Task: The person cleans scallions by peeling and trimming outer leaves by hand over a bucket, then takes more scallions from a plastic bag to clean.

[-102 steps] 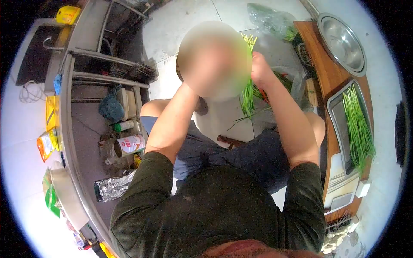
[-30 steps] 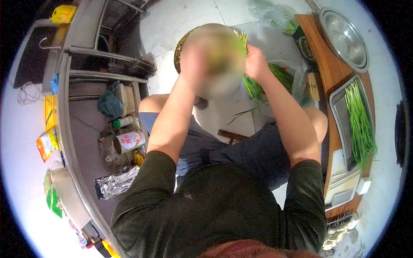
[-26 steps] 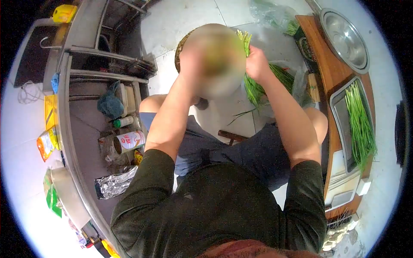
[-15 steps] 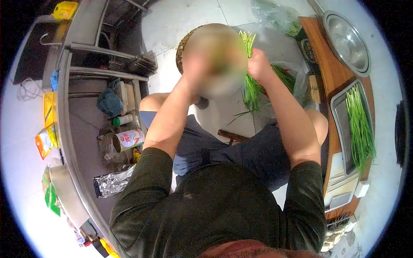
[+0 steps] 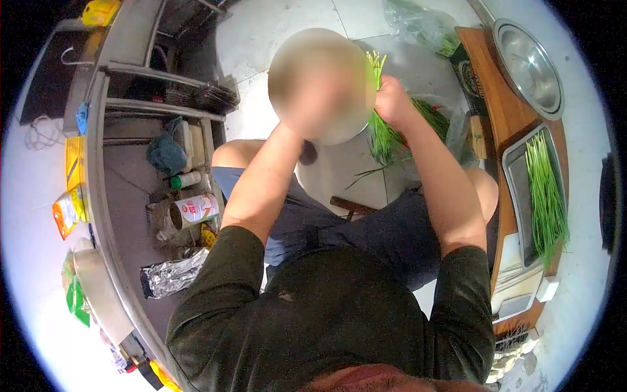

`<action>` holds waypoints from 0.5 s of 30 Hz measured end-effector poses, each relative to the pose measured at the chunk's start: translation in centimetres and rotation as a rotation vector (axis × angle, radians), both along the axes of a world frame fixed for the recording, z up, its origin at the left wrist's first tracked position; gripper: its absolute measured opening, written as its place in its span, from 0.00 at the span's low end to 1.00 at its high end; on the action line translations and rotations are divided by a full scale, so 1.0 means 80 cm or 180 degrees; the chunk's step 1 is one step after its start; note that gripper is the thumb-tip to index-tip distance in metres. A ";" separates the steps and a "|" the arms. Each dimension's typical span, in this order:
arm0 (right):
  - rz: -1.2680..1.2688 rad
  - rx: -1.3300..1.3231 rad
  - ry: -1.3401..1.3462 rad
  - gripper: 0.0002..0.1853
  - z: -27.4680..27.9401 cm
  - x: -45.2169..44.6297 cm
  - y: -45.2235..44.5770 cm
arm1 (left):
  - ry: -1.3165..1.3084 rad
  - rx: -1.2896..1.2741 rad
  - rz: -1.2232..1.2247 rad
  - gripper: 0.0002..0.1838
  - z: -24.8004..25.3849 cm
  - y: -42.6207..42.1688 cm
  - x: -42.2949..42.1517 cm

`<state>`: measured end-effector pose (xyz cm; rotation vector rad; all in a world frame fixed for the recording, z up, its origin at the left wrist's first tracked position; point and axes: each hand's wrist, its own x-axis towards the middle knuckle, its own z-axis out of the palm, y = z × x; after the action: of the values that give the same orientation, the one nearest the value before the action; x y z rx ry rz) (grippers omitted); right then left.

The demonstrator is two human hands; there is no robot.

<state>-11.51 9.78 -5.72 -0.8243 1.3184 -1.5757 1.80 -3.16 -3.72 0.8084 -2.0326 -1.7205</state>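
Observation:
My right hand (image 5: pixel 394 102) is closed round a bunch of green chives (image 5: pixel 383 138), pale stem ends up and leaves hanging below the fist. My left hand (image 5: pixel 305 110) is just left of it, inside a round blurred patch, so its fingers and anything in them are hidden. Behind the blur, part of a round container shows at the lower edge, but its contents cannot be made out. More chives (image 5: pixel 434 118) lie in a clear plastic bag beyond my right wrist.
On the wooden table (image 5: pixel 501 121) at right stand a steel bowl (image 5: pixel 532 68) and a metal tray (image 5: pixel 517 179) holding chives laid lengthwise. A shelf at left carries a can (image 5: pixel 196 210), crumpled foil (image 5: pixel 175 273) and a blue cloth (image 5: pixel 164 151). A plastic bag (image 5: pixel 418 23) lies ahead on the floor.
My left forearm and hand have shifted a little right, toward my right hand. My right hand keeps its hold on the chives, almost in the same place.

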 end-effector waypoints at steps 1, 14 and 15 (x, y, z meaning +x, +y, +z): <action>0.0013 0.0008 0.0024 0.09 0.002 -0.001 0.001 | -0.0157 0.0211 0.0149 0.07 0.002 -0.002 -0.002; 0.0114 -0.0403 0.0651 0.13 -0.024 -0.011 -0.002 | 0.0811 0.0368 0.0321 0.24 0.020 0.027 0.017; 0.0116 -0.0289 0.0542 0.13 -0.024 -0.011 -0.003 | 0.0606 0.0654 -0.0110 0.33 0.029 0.026 0.023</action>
<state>-12.42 9.55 -7.67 -1.0527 1.3510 -1.5738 3.63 -1.12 -1.38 0.6444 -1.7763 -1.9685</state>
